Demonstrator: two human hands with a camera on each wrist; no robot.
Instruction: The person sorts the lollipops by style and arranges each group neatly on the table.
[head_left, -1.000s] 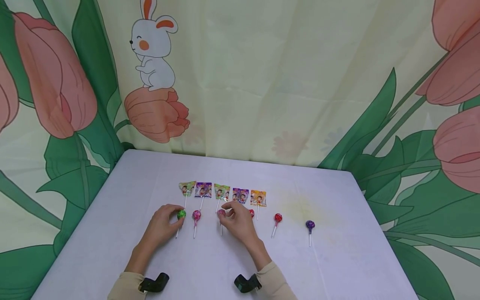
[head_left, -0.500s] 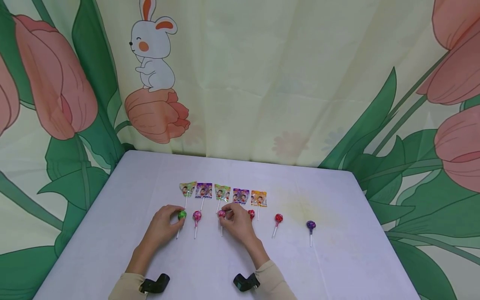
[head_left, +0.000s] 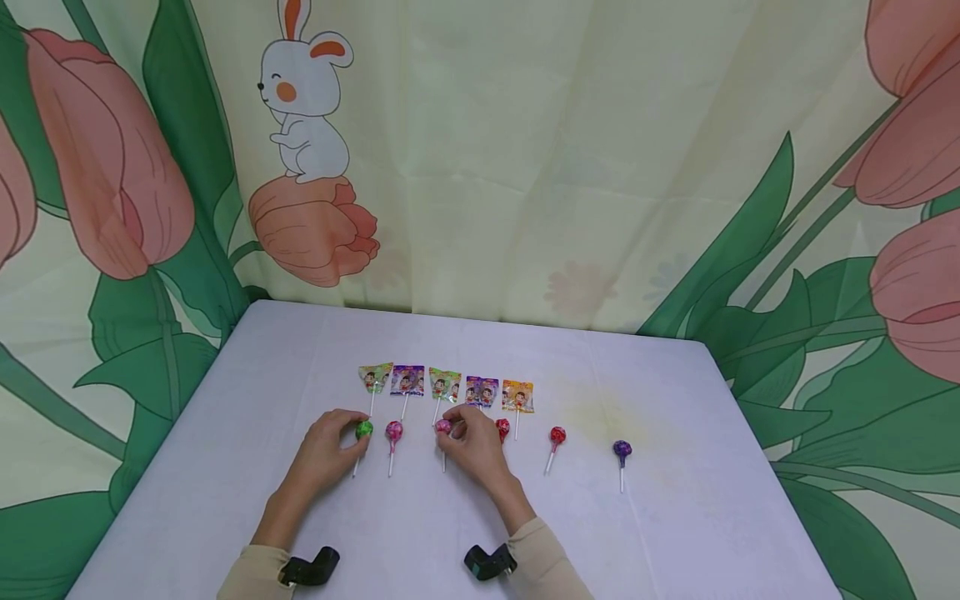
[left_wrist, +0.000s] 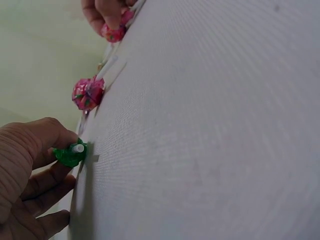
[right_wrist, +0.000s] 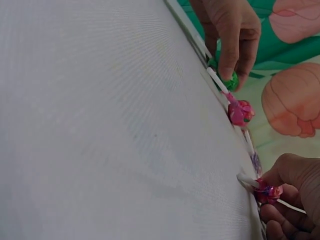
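My left hand (head_left: 327, 447) pinches the round head of a green-wrapped lollipop (head_left: 364, 428) between thumb and fingers; its white stick points toward me. With thumb and fingertips my right hand (head_left: 476, 442) pinches a pink-wrapped lollipop (head_left: 443, 426), also stick toward me. Between the two hands lies another pink lollipop (head_left: 393, 431), untouched. A red lollipop (head_left: 502, 428) is partly hidden behind my right hand. In the left wrist view the green lollipop (left_wrist: 71, 154) sits at my fingertips, close to the tablecloth.
Behind the hands runs a row of flat-bagged lollipops: green (head_left: 375, 377), purple (head_left: 407, 380) and orange (head_left: 517, 397) among them. To the right lie a red lollipop (head_left: 557, 436) and a purple one (head_left: 622, 449). A white cloth covers the table (head_left: 675, 533); a printed curtain (head_left: 525, 167) hangs behind.
Over the last second my right fingers have closed in slightly around the pink lollipop. The left hand stays on the green lollipop, and the other lollipops keep their places.
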